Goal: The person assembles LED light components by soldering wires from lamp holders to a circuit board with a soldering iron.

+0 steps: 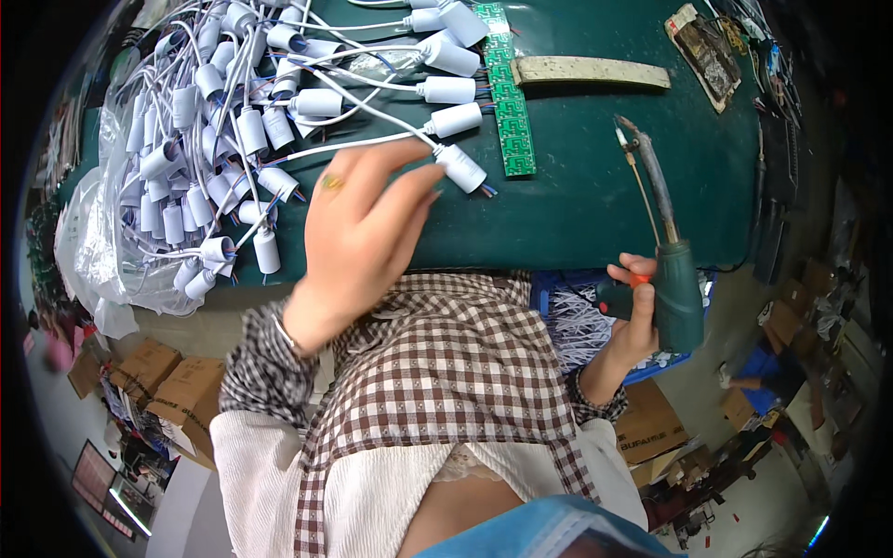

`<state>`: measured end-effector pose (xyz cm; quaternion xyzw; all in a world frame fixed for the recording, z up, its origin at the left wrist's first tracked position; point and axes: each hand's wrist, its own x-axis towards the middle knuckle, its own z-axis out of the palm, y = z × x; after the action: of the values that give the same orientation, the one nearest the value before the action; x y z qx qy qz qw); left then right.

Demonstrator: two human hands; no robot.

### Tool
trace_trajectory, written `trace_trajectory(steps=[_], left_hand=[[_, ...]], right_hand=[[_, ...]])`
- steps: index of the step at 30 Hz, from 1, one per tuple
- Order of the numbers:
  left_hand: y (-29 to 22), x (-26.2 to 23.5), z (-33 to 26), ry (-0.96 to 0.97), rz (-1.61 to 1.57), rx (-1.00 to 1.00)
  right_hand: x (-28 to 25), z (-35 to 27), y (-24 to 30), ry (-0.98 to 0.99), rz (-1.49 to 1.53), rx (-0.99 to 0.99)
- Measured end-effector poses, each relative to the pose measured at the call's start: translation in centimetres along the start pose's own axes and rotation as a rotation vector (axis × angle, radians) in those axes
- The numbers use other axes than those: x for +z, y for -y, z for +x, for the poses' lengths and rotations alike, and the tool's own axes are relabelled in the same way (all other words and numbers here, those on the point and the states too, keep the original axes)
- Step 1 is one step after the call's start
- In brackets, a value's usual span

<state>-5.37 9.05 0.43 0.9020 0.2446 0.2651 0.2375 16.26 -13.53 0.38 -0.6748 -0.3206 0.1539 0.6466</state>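
My left hand (358, 219) is over the left part of the table, back upward, its fingers bent and apart. Its fingertips overlap the left end of a white cylindrical lamp holder (462, 169) with a white cable and short coloured wire ends; I cannot tell whether they touch it. Several similar holders lie above it along a narrow green circuit board strip (513, 116), wires toward its edge. On the right, my right hand (640, 312) grips a soldering gun (679, 288) by its dark green handle. Its tip points up, away from me, apart from the board.
A heap of white lamp holders (251, 130) with tangled cables sits at left, beside clear plastic bags (98, 242). A pale curved strip (595, 72) touches the board's right side. At the far right lies a dark, stained pad (704, 58). A blue crate (581, 325) of white pieces stands below the table edge.
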Motion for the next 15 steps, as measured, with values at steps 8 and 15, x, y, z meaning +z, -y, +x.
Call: trace_trajectory(steps=[8,15], left_hand=[[3.0,1.4,3.9,0.487,-0.004,0.230],[1.5,1.8,2.4,0.394,-0.108,0.032]], right_hand=[[-0.1,-0.4,-0.2,0.056,-0.031,-0.024],[-0.2,-0.6,-0.3,0.035,-0.036,0.064]])
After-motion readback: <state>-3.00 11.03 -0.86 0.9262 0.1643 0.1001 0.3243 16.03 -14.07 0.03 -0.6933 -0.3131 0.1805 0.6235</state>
